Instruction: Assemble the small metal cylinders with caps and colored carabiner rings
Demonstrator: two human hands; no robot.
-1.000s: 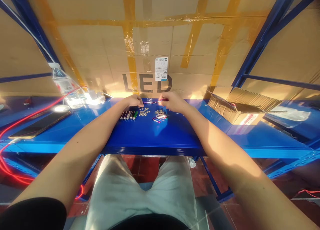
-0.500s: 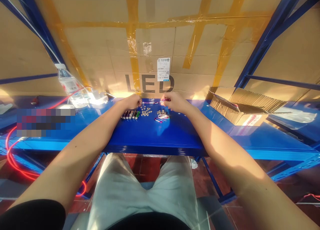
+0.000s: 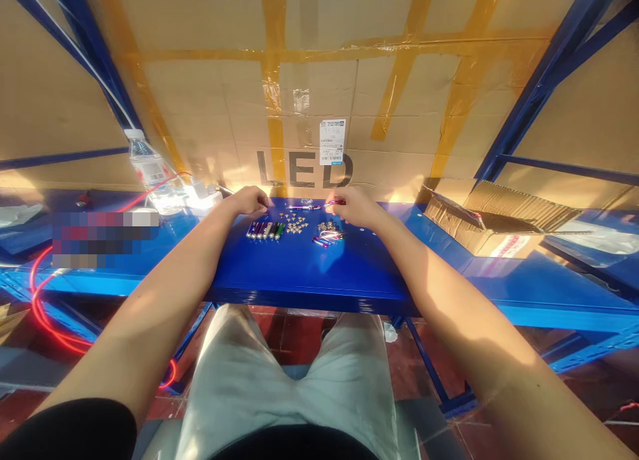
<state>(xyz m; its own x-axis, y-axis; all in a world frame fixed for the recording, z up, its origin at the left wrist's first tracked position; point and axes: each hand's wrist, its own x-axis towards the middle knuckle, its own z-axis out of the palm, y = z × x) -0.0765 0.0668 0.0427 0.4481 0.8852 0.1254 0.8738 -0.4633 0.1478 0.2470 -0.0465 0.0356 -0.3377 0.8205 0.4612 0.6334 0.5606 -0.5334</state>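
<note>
My right hand (image 3: 353,207) pinches a slim dark red metallic tube (image 3: 338,202) above the blue tabletop. My left hand (image 3: 251,200) has its fingertips curled together and pointing down, close to the table; anything between them is too small to make out. Between the hands lies a thin shiny rod (image 3: 303,208), with a small clear piece (image 3: 306,201) behind it. A row of coloured metallic tubes (image 3: 264,231) lies side by side in front of my left hand. Small gold-coloured parts (image 3: 295,223) are scattered beside the row. Nearer my right hand are small metal pieces (image 3: 327,226) and several short coloured tubes (image 3: 327,239).
An open cardboard box (image 3: 504,237) stands on the right of the blue table (image 3: 309,280). To the left are a plastic bottle (image 3: 152,167), a white power strip (image 3: 202,195) and a red cable (image 3: 37,307). A large taped carton (image 3: 214,100) walls off the back.
My left hand has moved left, away from the thin rod, and its fingers now point down. The right hand stays in place with the red tube. The view has shifted slightly.
</note>
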